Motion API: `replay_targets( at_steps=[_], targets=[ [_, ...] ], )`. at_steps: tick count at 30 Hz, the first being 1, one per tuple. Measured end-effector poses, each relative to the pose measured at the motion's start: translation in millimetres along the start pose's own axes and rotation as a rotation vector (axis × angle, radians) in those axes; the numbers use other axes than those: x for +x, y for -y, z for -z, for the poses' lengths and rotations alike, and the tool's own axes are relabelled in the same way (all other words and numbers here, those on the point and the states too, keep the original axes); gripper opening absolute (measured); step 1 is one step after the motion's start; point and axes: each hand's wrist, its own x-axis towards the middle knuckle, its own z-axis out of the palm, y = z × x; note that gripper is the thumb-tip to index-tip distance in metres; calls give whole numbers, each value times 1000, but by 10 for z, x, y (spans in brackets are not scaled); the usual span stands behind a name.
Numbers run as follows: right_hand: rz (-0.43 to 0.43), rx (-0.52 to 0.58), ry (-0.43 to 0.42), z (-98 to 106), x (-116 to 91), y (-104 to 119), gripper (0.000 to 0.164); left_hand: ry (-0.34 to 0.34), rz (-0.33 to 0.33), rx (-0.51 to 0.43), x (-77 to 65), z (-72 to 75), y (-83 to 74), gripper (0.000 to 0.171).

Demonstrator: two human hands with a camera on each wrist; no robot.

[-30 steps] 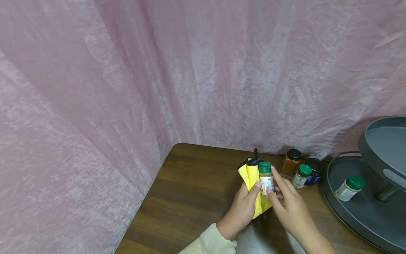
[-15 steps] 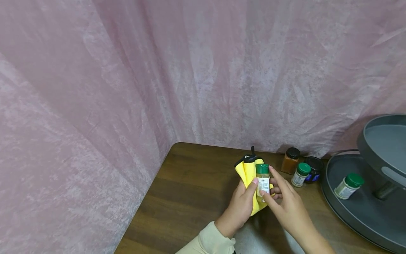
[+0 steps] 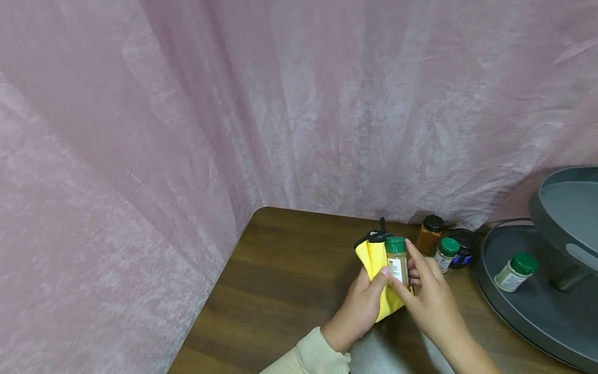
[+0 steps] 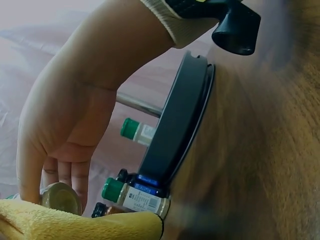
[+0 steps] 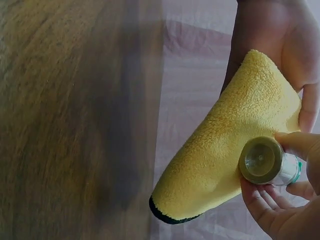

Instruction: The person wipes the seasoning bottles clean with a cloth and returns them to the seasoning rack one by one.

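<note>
In the head view my left hand (image 3: 357,309) grips a folded yellow cloth (image 3: 372,255) with black trim and a black loop, its thumb at the side of a small spice jar (image 3: 397,259). The jar has a green lid and a white label and leans against the cloth. My right hand (image 3: 432,301) pinches that jar, index finger up by the lid and thumb low on the body. From the right wrist view, the jar's round base (image 5: 260,160) faces the camera, pressed to the fleecy cloth (image 5: 225,135). Cloth covers part of the left fingers.
Right of the hands stand a black-lidded jar of orange-brown contents (image 3: 428,239), another green-lidded spice jar (image 3: 447,252) and a dark jar with a blue label (image 3: 464,246). A two-tier grey round tray (image 3: 518,327) carries a green-lidded jar (image 3: 514,272). Pink curtains (image 3: 327,104) hang behind the wooden table (image 3: 261,280).
The spice jar has turned between the hands, so its label faces differently. Both hands, cloth and jar shifted slightly left, then back right. The other jars and the tray stay put.
</note>
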Motion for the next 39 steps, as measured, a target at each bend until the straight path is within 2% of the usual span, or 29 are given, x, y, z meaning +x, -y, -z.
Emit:
replay_targets(
  at_steps=[6, 13, 18, 22, 25, 32, 35, 39],
  targets=[
    [20, 2, 64, -23, -11, 50, 84, -54, 24, -21, 22, 41, -50, 40],
    [29, 27, 90, 2, -14, 76, 77, -61, 12, -27, 47, 58, -74, 40],
    [-7, 49, 57, 16, 5, 51, 82, -57, 39, 11, 38, 41, -57, 40],
    [7, -12, 12, 5, 14, 17, 84, -47, 63, 89, 21, 32, -31, 36],
    [16, -45, -12, -20, 16, -7, 82, -30, 69, 113, 17, 18, -10, 33],
    [-5, -70, -44, -33, 32, -66, 81, -6, 88, 75, 11, 5, -13, 31],
    [-22, -52, -25, -18, 40, -82, 82, -5, 88, 65, 15, 6, -3, 31],
    [-49, -30, 9, -6, 45, -87, 82, -7, 83, 2, 26, 0, 19, 33]
  ],
)
